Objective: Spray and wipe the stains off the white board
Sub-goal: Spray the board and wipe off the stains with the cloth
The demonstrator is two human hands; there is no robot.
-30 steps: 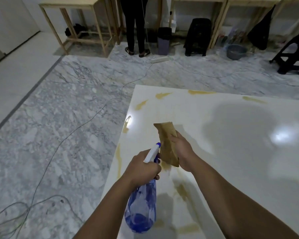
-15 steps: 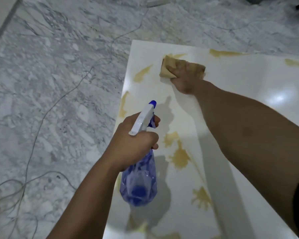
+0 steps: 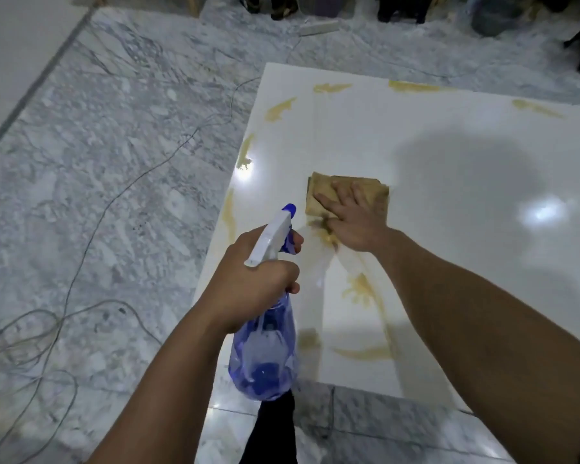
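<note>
A white board (image 3: pixel 449 155) lies flat on the marble floor, streaked with several yellow-brown stains (image 3: pixel 360 289) along its left and far edges and near me. My right hand (image 3: pixel 352 219) presses flat, fingers straight, on a folded tan cloth (image 3: pixel 375 189) in the board's left-middle area, over a smeared stain. My left hand (image 3: pixel 255 279) grips the neck of a blue translucent spray bottle (image 3: pixel 265 356) with a white trigger head and blue nozzle, held above the board's near-left edge, nozzle pointing away from me.
Thin grey cables (image 3: pixel 81 262) trail over the marble floor (image 3: pixel 98 162) to the left of the board. At the far edge stand a power strip (image 3: pixel 318 28), a person's feet (image 3: pixel 265 5), wooden table legs, a grey basin (image 3: pixel 493 11) and dark stools.
My right hand has drawn the cloth back from the board's far-left stains toward the middle, closer to me. My left hand keeps holding the spray bottle. The view has tilted up slightly.
</note>
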